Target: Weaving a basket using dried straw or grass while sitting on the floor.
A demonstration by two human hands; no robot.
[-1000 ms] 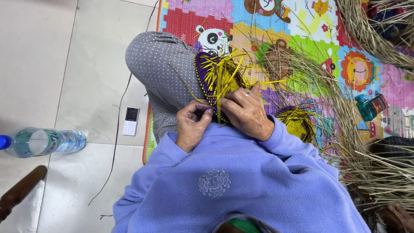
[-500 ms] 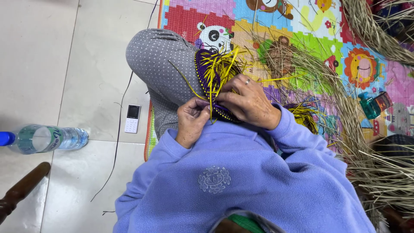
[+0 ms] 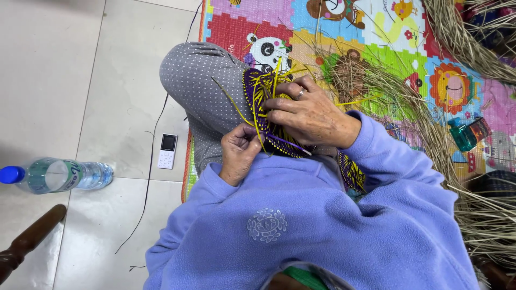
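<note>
The purple and yellow woven piece (image 3: 271,115) rests on the person's raised knee, which props it steady. The right hand (image 3: 309,115) lies spread over it, pressing it down, while the left hand (image 3: 239,153) pinches a yellow strand (image 3: 257,124), keeping it taut.

We observe the left hand (image 3: 240,153) pinching a purple strip at the edge of a purple and yellow woven piece (image 3: 269,115) resting on the knee. The right hand (image 3: 309,114) lies spread over the weave, pressing it down. A water bottle (image 3: 56,175) and small phone (image 3: 167,150) lie on the tiled floor (image 3: 64,80); dried grass (image 3: 430,118) covers the play mat (image 3: 371,32).
</note>
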